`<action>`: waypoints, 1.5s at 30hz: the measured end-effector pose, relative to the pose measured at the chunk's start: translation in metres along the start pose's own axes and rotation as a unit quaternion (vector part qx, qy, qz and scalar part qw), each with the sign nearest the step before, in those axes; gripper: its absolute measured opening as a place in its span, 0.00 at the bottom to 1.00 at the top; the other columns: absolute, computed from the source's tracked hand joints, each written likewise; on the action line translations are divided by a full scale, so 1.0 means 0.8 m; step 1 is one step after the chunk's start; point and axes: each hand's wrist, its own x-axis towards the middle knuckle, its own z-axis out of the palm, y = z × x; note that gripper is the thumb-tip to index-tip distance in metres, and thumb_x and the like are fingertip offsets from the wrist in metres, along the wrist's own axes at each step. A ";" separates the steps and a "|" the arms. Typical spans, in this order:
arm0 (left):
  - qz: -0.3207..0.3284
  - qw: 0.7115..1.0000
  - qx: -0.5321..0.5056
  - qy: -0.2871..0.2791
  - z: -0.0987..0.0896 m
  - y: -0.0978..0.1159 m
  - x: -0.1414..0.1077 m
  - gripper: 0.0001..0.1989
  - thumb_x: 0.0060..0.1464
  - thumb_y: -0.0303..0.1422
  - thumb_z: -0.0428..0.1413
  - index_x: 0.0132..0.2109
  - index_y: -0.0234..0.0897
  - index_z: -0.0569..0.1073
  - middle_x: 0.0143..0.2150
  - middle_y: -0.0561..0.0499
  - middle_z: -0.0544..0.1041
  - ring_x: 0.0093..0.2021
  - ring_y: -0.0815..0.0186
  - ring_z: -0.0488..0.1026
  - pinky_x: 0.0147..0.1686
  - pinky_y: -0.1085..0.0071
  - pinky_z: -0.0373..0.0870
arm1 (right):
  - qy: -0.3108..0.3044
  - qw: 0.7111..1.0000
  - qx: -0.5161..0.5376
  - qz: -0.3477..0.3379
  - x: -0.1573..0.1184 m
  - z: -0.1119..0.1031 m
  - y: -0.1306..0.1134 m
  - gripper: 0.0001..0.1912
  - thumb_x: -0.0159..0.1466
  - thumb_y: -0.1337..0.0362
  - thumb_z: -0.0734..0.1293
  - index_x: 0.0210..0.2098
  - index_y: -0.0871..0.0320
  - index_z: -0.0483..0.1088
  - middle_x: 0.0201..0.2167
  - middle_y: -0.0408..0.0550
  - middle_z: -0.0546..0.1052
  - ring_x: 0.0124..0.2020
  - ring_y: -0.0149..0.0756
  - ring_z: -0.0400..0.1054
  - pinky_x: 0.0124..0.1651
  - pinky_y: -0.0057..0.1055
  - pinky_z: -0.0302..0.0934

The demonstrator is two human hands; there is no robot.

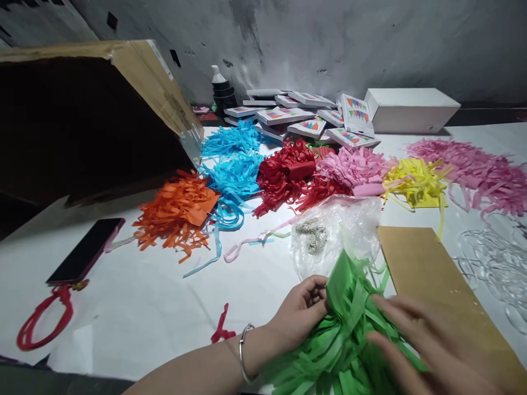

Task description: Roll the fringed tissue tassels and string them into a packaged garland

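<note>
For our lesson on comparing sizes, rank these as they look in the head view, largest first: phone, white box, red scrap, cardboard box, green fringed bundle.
1. cardboard box
2. green fringed bundle
3. white box
4. phone
5. red scrap

Apparent size only; distances differ.

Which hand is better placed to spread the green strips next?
Probably the right hand: though blurred, it looks open at the green strips, while the left hand grips them.

No legible txt/nos. Flat boxes point(284, 114) L of white box point(411, 111): coloured flag prints, any lettering too small to read. Carton point(150, 90) far L of white box: pale strip, unreadable.
</note>
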 end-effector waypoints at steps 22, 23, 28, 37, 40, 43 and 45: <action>0.023 0.999 0.011 -0.021 -0.003 -0.004 -0.002 0.22 0.51 0.46 0.68 0.45 0.35 0.76 0.34 0.51 0.72 0.35 0.66 0.69 0.39 0.71 0.65 | -0.055 0.992 0.030 -0.111 0.008 0.038 0.002 0.18 0.64 0.76 0.61 0.50 0.54 0.69 0.42 0.53 0.75 0.41 0.40 0.72 0.44 0.36 0.68; 0.022 0.999 0.007 -0.024 -0.003 -0.004 -0.002 0.22 0.51 0.46 0.68 0.45 0.35 0.76 0.35 0.51 0.72 0.35 0.67 0.69 0.39 0.71 0.65 | -0.066 0.989 0.020 -0.129 0.009 0.038 0.001 0.18 0.63 0.76 0.60 0.49 0.55 0.70 0.42 0.53 0.74 0.42 0.41 0.71 0.44 0.37 0.68; 0.027 0.999 0.011 -0.023 -0.002 -0.004 -0.002 0.21 0.53 0.46 0.67 0.45 0.35 0.75 0.34 0.52 0.71 0.35 0.67 0.68 0.41 0.69 0.65 | -0.066 0.992 -0.003 -0.111 0.018 0.040 -0.008 0.12 0.66 0.74 0.63 0.49 0.61 0.71 0.42 0.55 0.72 0.42 0.41 0.66 0.47 0.43 0.62; 0.026 0.998 0.054 -0.022 -0.008 -0.009 0.000 0.26 0.53 0.49 0.66 0.50 0.34 0.73 0.34 0.52 0.70 0.36 0.65 0.68 0.41 0.68 0.63 | -0.099 0.988 0.067 -0.094 0.015 0.044 0.001 0.08 0.67 0.77 0.64 0.42 0.59 0.68 0.37 0.48 0.71 0.40 0.37 0.64 0.51 0.41 0.54; 0.026 0.997 0.063 -0.025 -0.008 -0.009 -0.002 0.26 0.54 0.48 0.65 0.51 0.35 0.73 0.35 0.51 0.71 0.37 0.64 0.68 0.42 0.67 0.63 | -0.099 0.989 0.091 -0.065 0.018 0.044 -0.002 0.08 0.68 0.76 0.63 0.40 0.57 0.67 0.36 0.45 0.70 0.39 0.36 0.63 0.51 0.40 0.53; 0.041 0.996 0.076 -0.028 -0.009 -0.008 -0.004 0.26 0.56 0.50 0.63 0.52 0.35 0.72 0.36 0.51 0.70 0.39 0.63 0.68 0.43 0.66 0.64 | -0.116 0.986 0.108 -0.042 0.019 0.044 -0.005 0.06 0.69 0.73 0.63 0.39 0.55 0.66 0.37 0.45 0.70 0.41 0.36 0.64 0.48 0.37 0.56; 0.057 0.994 0.090 -0.030 -0.010 -0.006 -0.005 0.26 0.57 0.52 0.60 0.52 0.35 0.72 0.36 0.51 0.70 0.40 0.63 0.68 0.43 0.66 0.64 | -0.124 0.985 0.119 -0.025 0.019 0.044 -0.005 0.06 0.70 0.72 0.63 0.39 0.55 0.65 0.37 0.45 0.70 0.42 0.36 0.64 0.46 0.34 0.58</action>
